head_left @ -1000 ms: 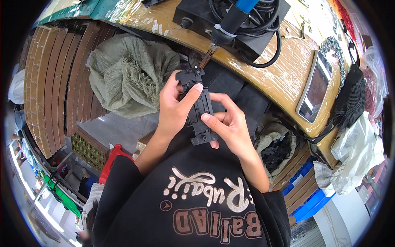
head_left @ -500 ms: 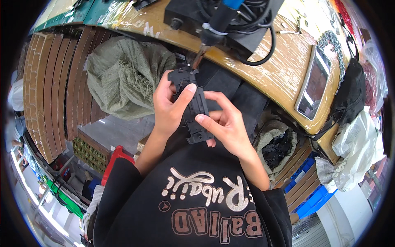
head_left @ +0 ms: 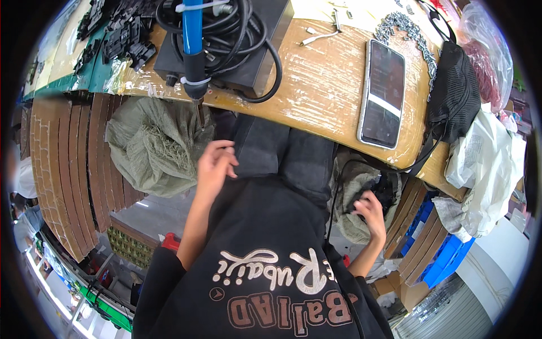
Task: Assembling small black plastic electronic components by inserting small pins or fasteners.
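Note:
My left hand (head_left: 214,168) hovers at the left of my lap, its fingers loosely bent and apart, with nothing in them. Out at the right, my right hand (head_left: 370,212) is at the mouth of a pale woven sack (head_left: 351,225). Black plastic parts (head_left: 386,189) lie in the sack just beyond its fingers. Those fingers are slightly blurred and look apart; no part shows gripped in them. Above my left hand, a blue and black corded tool (head_left: 193,62) with a thin metal tip points down past the table edge.
A black box (head_left: 262,56) with coiled cable stands on the table (head_left: 316,85). A phone (head_left: 384,93), small metal screws (head_left: 402,25) and a black mesh bag (head_left: 456,90) are to the right. Black parts (head_left: 121,37) pile up far left. A greenish sack (head_left: 152,147) and stacked brown boards (head_left: 62,169) stand left.
The long black plastic part has left both hands. My right hand has swung right and down to the sack; my left has lowered slightly leftward. The view has shifted right.

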A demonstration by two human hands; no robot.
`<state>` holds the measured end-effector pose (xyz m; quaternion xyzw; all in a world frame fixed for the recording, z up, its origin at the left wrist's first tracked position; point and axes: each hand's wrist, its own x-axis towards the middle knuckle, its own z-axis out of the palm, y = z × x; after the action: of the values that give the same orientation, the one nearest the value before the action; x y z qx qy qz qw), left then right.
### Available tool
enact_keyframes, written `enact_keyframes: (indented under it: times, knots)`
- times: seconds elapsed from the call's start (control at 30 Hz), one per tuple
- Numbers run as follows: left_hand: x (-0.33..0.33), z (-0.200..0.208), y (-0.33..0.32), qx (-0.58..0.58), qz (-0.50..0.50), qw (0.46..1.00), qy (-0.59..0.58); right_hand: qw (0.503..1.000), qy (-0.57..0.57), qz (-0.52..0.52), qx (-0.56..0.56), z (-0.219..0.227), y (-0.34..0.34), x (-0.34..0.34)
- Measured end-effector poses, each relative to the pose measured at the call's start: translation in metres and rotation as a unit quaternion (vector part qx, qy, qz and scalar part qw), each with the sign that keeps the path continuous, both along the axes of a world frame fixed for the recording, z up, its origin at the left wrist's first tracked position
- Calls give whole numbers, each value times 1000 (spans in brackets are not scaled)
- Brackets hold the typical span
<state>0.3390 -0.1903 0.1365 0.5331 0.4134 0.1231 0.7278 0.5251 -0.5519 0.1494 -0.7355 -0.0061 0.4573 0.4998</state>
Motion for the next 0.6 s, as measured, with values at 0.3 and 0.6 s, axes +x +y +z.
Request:
enact_keyframes:
  times: [0.3, 0.6]
  knots:
    - [-7, 61, 109, 257, 285, 923, -21, 791, -264, -428, -348, -144, -234, -6]
    - [32, 126, 201, 765, 0, 635, 113, 629, -706, -320, -53, 74, 61, 38]
